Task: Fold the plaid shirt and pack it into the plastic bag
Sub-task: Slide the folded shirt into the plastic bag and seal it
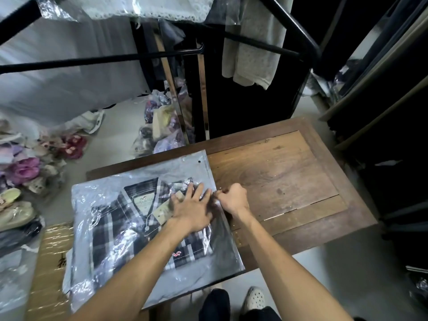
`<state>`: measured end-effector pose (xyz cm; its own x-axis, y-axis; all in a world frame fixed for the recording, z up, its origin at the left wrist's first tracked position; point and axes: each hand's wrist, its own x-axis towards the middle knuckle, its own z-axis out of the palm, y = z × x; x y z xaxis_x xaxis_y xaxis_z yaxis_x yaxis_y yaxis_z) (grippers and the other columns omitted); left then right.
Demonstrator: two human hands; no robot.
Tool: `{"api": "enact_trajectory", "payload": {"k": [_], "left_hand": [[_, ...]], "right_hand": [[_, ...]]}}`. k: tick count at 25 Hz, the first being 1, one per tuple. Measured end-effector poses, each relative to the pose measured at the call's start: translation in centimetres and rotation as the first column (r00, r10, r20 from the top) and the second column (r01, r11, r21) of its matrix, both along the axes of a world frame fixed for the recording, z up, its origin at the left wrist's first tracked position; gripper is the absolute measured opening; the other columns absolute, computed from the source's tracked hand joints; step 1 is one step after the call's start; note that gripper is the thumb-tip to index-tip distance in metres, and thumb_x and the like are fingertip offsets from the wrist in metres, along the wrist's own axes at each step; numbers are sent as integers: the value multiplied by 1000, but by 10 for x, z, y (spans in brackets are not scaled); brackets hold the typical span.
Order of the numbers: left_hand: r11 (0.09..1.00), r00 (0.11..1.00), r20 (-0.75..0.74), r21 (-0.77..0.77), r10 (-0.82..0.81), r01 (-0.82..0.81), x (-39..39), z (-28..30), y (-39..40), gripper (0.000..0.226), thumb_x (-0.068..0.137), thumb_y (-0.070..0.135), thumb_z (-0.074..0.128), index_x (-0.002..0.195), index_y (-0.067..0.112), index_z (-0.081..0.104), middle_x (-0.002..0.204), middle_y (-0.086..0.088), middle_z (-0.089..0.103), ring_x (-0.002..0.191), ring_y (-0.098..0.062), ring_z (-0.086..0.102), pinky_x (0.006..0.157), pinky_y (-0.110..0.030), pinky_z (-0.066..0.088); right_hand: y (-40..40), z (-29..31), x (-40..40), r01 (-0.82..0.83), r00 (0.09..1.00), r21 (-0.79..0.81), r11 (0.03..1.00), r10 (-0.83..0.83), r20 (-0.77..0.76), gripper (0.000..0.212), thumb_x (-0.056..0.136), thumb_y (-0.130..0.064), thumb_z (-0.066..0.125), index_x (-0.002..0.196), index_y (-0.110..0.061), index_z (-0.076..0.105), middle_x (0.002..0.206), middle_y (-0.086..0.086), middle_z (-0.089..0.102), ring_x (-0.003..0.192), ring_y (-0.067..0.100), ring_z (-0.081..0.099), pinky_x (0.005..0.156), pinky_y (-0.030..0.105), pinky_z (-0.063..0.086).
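Note:
The folded plaid shirt (115,230) lies inside the clear plastic bag (97,279) on the left half of the wooden table (278,172). Its collar, label and a paper tag show through the film. My left hand (192,207) lies flat, fingers spread, on top of the bag near its right edge, pressing the shirt. My right hand (232,196) is just to the right, with its fingers pinched on the bag's right edge, where the flap is.
A black clothes rack (298,26) with hanging garments stands behind the table. Bagged clothes and shoes lie on the floor at the left (25,172). A taped cardboard box (49,267) sits beside the table's left end. My feet (253,297) are below the near edge.

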<state>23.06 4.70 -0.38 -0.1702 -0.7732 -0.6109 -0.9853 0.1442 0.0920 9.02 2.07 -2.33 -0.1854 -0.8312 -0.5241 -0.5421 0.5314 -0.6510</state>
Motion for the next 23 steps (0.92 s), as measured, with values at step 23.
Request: {"api": "enact_trajectory", "payload": {"k": [23], "left_hand": [[968,973,231,247,-27,-32,-23,2,-5,150,62,78,78,156,27,-29,158,8,-44,149,-31,-34,105,-86,18]], "right_hand": [[74,-2,-28,-84,995,-9,996,84,50,20,93,-20,70,95,-5,82,95,14,80,93,24,76,73,19,48]]}}
